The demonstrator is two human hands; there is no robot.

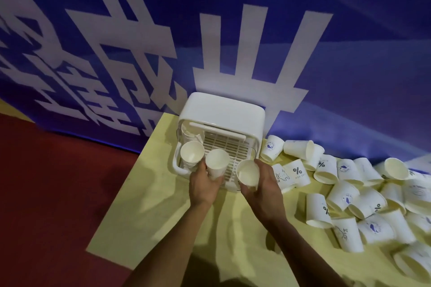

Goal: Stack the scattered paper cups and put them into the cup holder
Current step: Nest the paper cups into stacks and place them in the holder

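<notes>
A white cup holder box with a slatted tray stands at the table's far edge. A stack of white paper cups sits upright in its left front corner. My left hand grips a white cup just in front of the tray, mouth up. To the right of it, my right hand holds another white cup, tilted towards me. Several loose printed cups lie scattered on the right.
The table has a pale yellow cloth; its left edge drops to a red floor. A blue banner with white characters hangs right behind the box.
</notes>
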